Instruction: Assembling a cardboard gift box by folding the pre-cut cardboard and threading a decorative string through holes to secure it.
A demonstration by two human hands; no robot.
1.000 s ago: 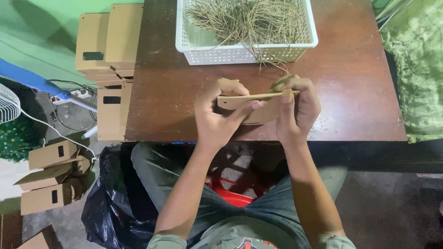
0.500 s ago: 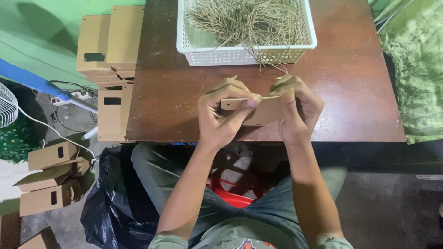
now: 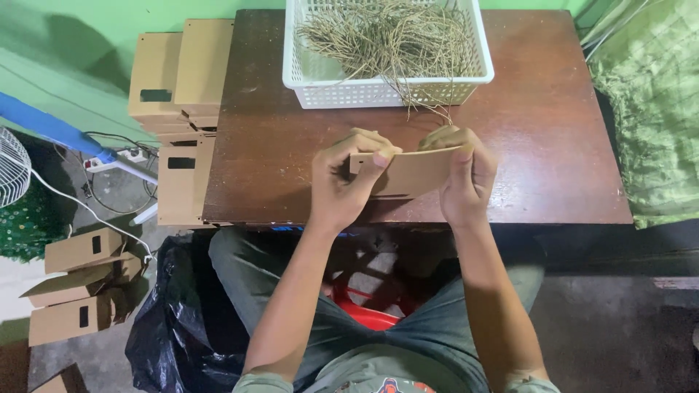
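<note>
Both hands hold a small flat brown cardboard box (image 3: 412, 173) above the near edge of the dark wooden table (image 3: 553, 145). My left hand (image 3: 344, 178) grips its left end, thumb pressed on the top edge. On the box's right end sits my right hand (image 3: 466, 175), fingers curled over the top. A few dry grass strands hang by my right fingers. Just beyond the hands stands a white plastic basket (image 3: 386, 91) full of dry, stringy grass (image 3: 389, 36).
Stacks of brown cardboard boxes (image 3: 178, 73) stand left of the table, with more boxes (image 3: 80, 284) on the floor at lower left. A black plastic bag (image 3: 175, 320) lies by my left knee. A white fan (image 3: 13, 167) and cables are at far left; green cloth (image 3: 648, 109) at right.
The box stays between both hands and has tilted a little. My left thumb has shifted along its top edge. Nothing else on the table moved.
</note>
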